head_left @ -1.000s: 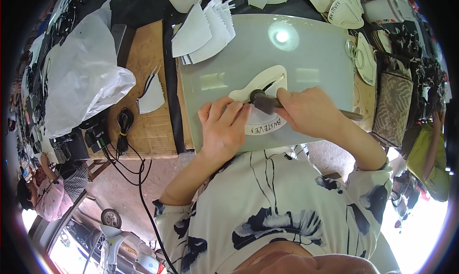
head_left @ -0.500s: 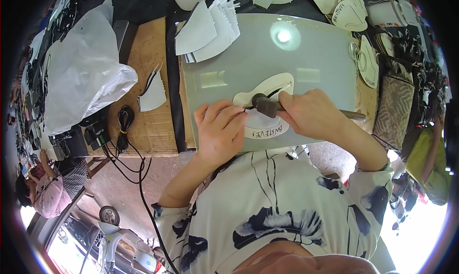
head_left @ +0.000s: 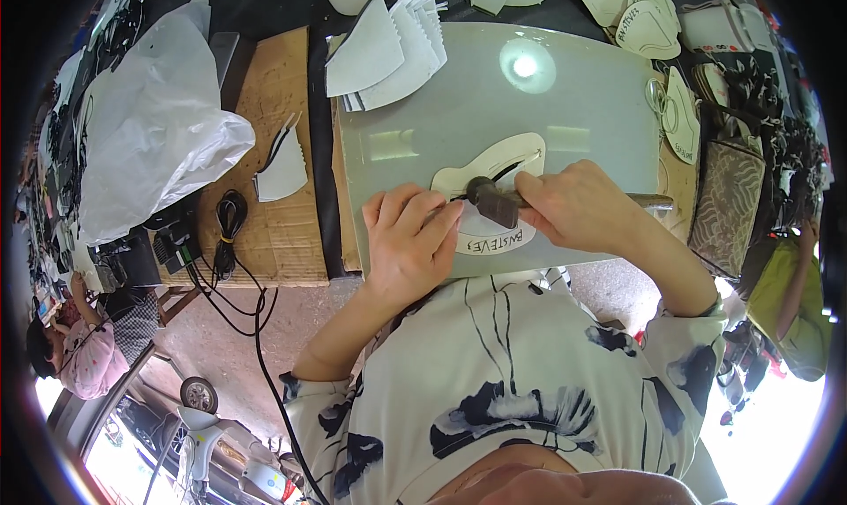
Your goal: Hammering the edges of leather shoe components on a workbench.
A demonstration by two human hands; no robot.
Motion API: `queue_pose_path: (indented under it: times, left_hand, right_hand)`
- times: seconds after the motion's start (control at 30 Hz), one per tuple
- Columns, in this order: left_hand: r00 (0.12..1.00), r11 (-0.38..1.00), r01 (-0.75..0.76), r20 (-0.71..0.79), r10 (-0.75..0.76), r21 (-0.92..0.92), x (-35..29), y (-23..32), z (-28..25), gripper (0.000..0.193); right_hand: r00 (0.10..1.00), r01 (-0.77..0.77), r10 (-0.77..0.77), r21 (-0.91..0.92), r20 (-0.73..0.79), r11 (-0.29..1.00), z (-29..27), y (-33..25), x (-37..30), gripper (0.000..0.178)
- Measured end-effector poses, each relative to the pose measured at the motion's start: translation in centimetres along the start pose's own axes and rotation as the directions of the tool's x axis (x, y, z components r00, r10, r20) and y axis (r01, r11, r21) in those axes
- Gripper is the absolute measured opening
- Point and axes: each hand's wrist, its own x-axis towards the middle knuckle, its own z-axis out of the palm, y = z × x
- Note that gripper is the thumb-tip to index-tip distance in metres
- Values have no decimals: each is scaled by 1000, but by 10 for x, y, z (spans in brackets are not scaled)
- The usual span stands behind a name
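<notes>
In my right hand (head_left: 578, 207) is a hammer (head_left: 494, 203), its fingers wrapped round the handle close to the head. The dark head sits over a white piece with a black edge strip (head_left: 505, 169), which lies on a cream pattern template (head_left: 481, 163) with handwriting on it. My left hand (head_left: 413, 239) has its fingers bent and thumb and fingertips together at the left end of the black strip, pinching the piece there. The hammer head hides the middle of the strip. Under all this is a smooth grey-green board (head_left: 406, 165).
White cut pieces (head_left: 371, 55) are stacked at the board's far left corner. More cream templates (head_left: 648, 29) lie far right, near a patterned bag (head_left: 728, 205). On the left are a white plastic bag (head_left: 163, 126), a coiled black cable (head_left: 231, 218) and a single white piece (head_left: 282, 170).
The hammer head has turned and shifted slightly right and nearer to me, and my right hand moved a little with it. My left fingers stay at the strip's end.
</notes>
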Motion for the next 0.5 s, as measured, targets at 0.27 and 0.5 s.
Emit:
queue_pose_path:
  times: [0.27, 0.5]
  left_hand:
    - [997, 992, 76, -6, -77, -105, 1, -5, 1, 27]
    - [991, 976, 123, -28, -130, -180, 2, -6, 0, 37]
  right_hand:
    - [999, 32, -31, -19, 17, 999, 1, -2, 6, 32]
    - [999, -22, 23, -51, 21, 998, 3, -14, 8, 33]
